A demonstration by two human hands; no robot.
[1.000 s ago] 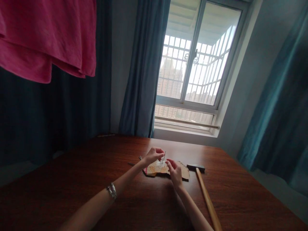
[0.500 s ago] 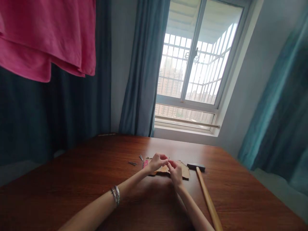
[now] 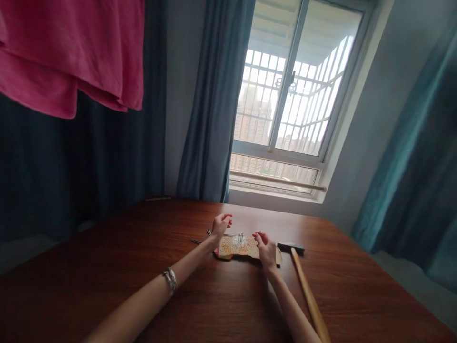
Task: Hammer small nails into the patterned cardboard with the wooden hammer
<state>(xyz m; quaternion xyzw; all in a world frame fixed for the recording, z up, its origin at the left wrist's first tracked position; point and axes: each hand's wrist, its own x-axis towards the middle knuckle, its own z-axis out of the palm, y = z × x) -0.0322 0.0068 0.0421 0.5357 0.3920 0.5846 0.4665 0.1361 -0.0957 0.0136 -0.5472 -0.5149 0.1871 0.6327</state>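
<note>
A small wooden board (image 3: pixel 235 247) with a dotted top lies on the brown table (image 3: pixel 143 267), and a few thin nails (image 3: pixel 240 237) stand upright in it. My left hand (image 3: pixel 220 224) hovers just above the board's left end, its fingers loosely curled and apart, holding nothing. My right hand (image 3: pixel 266 248) rests at the board's right end, thumb and fingertips pinched on what looks like a thin nail pointing up. A bracelet sits on my left wrist.
A hammer lies right of the board, its dark head (image 3: pixel 290 247) by my right hand and its long wooden handle (image 3: pixel 310 300) running toward me. Loose nails (image 3: pixel 197 241) lie left of the board. Behind the table are a window, blue curtains and hanging pink cloth.
My hands had met over the standing nails and have now parted. The left hand lifted off to the left and opened; the right hand drew right, still pinched.
</note>
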